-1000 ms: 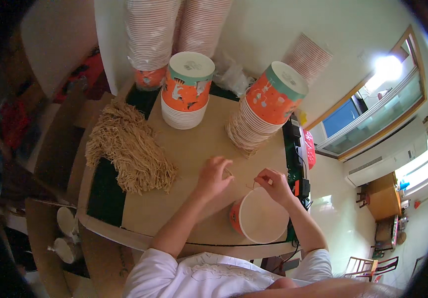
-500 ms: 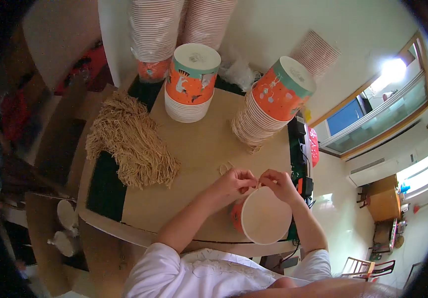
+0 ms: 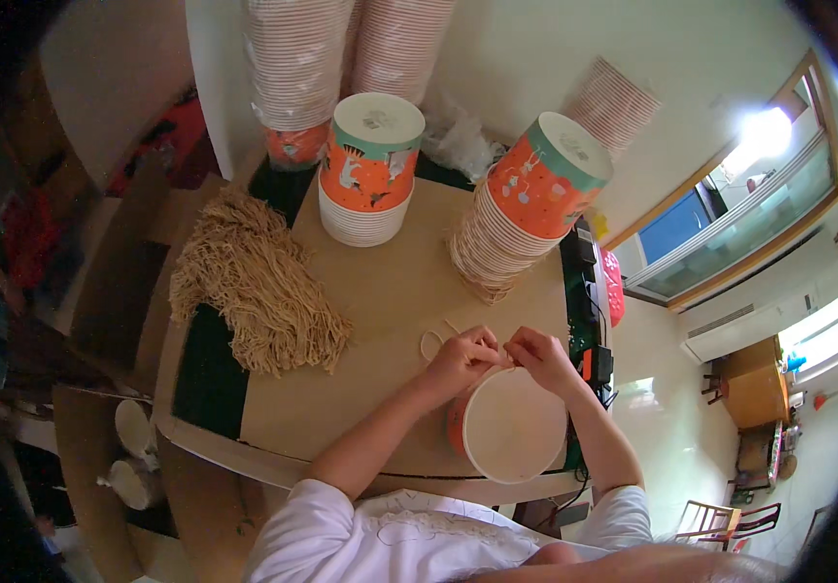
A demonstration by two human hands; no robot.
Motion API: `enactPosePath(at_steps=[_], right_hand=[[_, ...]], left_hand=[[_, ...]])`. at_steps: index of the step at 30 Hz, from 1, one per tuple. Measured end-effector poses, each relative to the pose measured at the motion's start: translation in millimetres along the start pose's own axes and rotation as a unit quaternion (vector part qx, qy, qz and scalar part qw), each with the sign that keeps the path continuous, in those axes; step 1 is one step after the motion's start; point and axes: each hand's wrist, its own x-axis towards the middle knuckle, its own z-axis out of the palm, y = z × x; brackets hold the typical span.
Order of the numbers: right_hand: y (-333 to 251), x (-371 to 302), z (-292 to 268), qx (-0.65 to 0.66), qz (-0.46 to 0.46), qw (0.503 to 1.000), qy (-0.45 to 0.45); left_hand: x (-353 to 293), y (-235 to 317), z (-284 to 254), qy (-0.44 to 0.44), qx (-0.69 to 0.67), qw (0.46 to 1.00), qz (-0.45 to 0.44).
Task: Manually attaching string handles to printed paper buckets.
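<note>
An orange paper bucket point(image 3: 516, 428) with a white inside lies close to my body, its open mouth facing up toward me. At its far rim my left hand point(image 3: 470, 360) and my right hand point(image 3: 541, 360) are pinched close together, fingertips almost meeting. A thin beige cord point(image 3: 429, 347) loops out on the cardboard beside my left hand; its run between the fingers is mostly hidden. Both hands seem to grip this cord at the bucket's edge. To the left lies a thick bundle of similar beige cords point(image 3: 254, 282).
Upside-down bucket stacks, one upright point(image 3: 370, 175) and one leaning point(image 3: 535, 194), stand at the back of the cardboard-covered table point(image 3: 380, 311). Tall wrapped stacks point(image 3: 297, 63) rise behind. A power strip point(image 3: 594, 364) lines the right edge. Open cardboard boxes point(image 3: 98, 466) sit at the left.
The bucket has shifted slightly left and down in the picture. My hands stay pinched at its rim, the left a little nearer the right. More of the cord loop shows.
</note>
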Motion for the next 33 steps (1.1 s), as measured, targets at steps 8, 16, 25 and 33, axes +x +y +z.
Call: enactPosePath(at_steps=[8, 16, 25, 33], right_hand=[[5, -1, 4, 0.025, 0.002, 1.000, 0.014], [-6, -1, 5, 0.023, -0.030, 0.999, 0.002], [-10, -4, -3, 0.139, 0.063, 0.984, -0.093], [-19, -16, 9, -0.022, 0.030, 0.999, 0.027]], left_hand=[[1, 0, -2, 0.021, 0.079, 0.996, 0.031], [0, 2, -1, 0.013, 0.146, 0.989, 0.036], [-11, -14, 5, -0.050, -0.329, 0.915, -0.229], [-11, 1, -3, -0.055, -0.380, 0.873, -0.301]])
